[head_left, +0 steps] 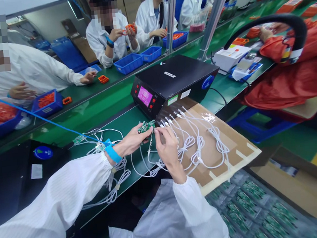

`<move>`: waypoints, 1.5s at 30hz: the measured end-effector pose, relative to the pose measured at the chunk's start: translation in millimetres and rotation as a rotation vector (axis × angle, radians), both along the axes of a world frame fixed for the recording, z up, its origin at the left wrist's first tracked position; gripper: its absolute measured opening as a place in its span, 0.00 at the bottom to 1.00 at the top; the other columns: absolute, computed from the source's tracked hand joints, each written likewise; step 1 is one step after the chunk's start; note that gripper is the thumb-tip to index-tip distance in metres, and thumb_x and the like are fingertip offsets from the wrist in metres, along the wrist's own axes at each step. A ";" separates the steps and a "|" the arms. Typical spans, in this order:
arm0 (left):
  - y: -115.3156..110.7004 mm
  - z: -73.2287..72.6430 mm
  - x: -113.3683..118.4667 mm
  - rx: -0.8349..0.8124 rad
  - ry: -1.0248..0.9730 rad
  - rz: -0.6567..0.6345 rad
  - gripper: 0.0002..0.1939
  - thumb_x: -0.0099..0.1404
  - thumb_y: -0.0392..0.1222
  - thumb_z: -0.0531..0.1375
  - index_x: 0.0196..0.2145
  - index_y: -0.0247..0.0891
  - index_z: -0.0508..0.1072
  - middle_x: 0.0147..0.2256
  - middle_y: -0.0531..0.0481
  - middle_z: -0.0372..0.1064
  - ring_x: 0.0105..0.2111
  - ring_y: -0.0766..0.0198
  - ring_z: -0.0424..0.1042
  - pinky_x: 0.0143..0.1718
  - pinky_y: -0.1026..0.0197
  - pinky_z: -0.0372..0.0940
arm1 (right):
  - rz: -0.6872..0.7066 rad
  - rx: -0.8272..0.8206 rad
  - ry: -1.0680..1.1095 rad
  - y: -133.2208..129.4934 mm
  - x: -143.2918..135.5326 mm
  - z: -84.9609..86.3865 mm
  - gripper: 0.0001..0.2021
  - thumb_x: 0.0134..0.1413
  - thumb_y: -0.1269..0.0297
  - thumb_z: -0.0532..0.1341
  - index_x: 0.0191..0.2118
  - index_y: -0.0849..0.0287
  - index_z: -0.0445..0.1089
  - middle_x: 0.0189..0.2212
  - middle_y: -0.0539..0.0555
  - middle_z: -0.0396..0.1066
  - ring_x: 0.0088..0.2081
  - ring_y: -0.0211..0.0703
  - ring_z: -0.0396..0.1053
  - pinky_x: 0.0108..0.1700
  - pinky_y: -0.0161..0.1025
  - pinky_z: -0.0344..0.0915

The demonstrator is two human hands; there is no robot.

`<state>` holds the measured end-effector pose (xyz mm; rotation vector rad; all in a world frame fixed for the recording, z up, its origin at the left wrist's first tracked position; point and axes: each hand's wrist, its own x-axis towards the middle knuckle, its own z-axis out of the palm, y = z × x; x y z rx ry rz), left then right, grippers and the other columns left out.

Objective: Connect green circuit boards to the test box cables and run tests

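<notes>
My left hand (132, 139), with a blue strap (113, 153) at its wrist, grips a small green circuit board (146, 126) between thumb and fingers. Close against the board's right end, my right hand (167, 144) is closed in a pinch; whatever its fingertips hold is too small to make out. A thin white cable (150, 146) hangs just below the board, between both hands. Behind them stands a black test box (175, 78) with a lit pink screen (145, 95). Several white cables (187, 142) run from its front and lie in coiled bundles.
More circuit boards (79, 139) with cables lie left of my hands. A taped cardboard sheet (233, 141) covers the bench at right, above trays of boards (250, 196). Another black box (21, 181) is at left. Co-workers sit across the line beside blue bins (129, 63).
</notes>
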<state>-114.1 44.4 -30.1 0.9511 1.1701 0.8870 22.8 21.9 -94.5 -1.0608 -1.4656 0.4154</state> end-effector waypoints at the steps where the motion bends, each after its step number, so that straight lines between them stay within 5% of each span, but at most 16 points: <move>1: 1.1 -0.3 -3.5 0.000 0.028 0.016 0.28 0.45 0.50 0.80 0.33 0.36 0.69 0.29 0.56 0.65 0.28 0.70 0.61 0.27 0.65 0.56 | 0.018 -0.005 -0.011 1.9 -0.9 -0.8 0.11 0.72 0.66 0.55 0.43 0.57 0.75 0.40 0.57 0.76 0.42 0.45 0.75 0.48 0.43 0.72; 10: 1.5 1.7 -43.6 0.010 0.150 0.239 0.26 0.50 0.53 0.78 0.33 0.35 0.71 0.30 0.53 0.67 0.30 0.68 0.64 0.28 0.63 0.58 | 0.083 -0.248 -0.436 26.5 -16.3 -4.9 0.13 0.72 0.67 0.54 0.45 0.59 0.76 0.42 0.60 0.76 0.48 0.52 0.72 0.53 0.46 0.68; 16: -8.0 10.0 -43.4 -0.018 0.171 0.243 0.20 0.52 0.48 0.76 0.31 0.35 0.73 0.30 0.52 0.69 0.29 0.67 0.66 0.29 0.62 0.60 | 0.170 -0.443 -0.656 36.6 -20.2 -2.6 0.16 0.73 0.70 0.51 0.52 0.63 0.75 0.50 0.64 0.76 0.52 0.53 0.74 0.54 0.45 0.68; 20: -12.4 8.8 -40.1 -0.037 0.160 0.209 0.17 0.53 0.46 0.75 0.30 0.34 0.74 0.30 0.51 0.70 0.27 0.68 0.64 0.29 0.62 0.59 | 0.240 -0.375 -0.643 23.6 6.6 2.2 0.19 0.71 0.70 0.53 0.62 0.64 0.70 0.57 0.66 0.74 0.58 0.54 0.72 0.60 0.47 0.67; 24: -16.5 8.5 -38.9 -0.057 0.163 0.180 0.15 0.56 0.44 0.75 0.30 0.34 0.75 0.29 0.50 0.70 0.27 0.67 0.65 0.29 0.62 0.59 | 0.185 -0.315 -0.627 -0.7 56.6 8.6 0.13 0.71 0.68 0.54 0.50 0.58 0.75 0.48 0.61 0.78 0.49 0.52 0.75 0.52 0.47 0.70; 28: -21.3 8.9 -32.4 -0.084 0.138 0.091 0.13 0.59 0.43 0.73 0.32 0.32 0.76 0.29 0.49 0.71 0.26 0.68 0.65 0.29 0.62 0.59 | 0.258 -0.337 -0.853 -16.7 86.0 7.3 0.06 0.64 0.72 0.62 0.44 0.58 0.76 0.42 0.58 0.79 0.46 0.54 0.73 0.50 0.48 0.68; 39: -32.4 -11.5 -0.4 -0.049 0.107 -0.076 0.15 0.59 0.45 0.73 0.35 0.33 0.75 0.37 0.44 0.76 0.28 0.67 0.67 0.28 0.61 0.63 | 0.241 -0.265 -1.311 -4.0 65.1 0.3 0.10 0.61 0.76 0.61 0.36 0.60 0.79 0.38 0.64 0.77 0.45 0.59 0.72 0.46 0.49 0.68; 45: -30.6 -19.9 8.9 -0.004 0.130 -0.132 0.14 0.63 0.46 0.70 0.37 0.37 0.70 0.26 0.52 0.69 0.26 0.65 0.67 0.26 0.63 0.62 | 0.299 -0.229 -1.253 8.1 66.8 6.7 0.08 0.59 0.76 0.63 0.33 0.59 0.77 0.36 0.63 0.75 0.43 0.56 0.73 0.46 0.48 0.67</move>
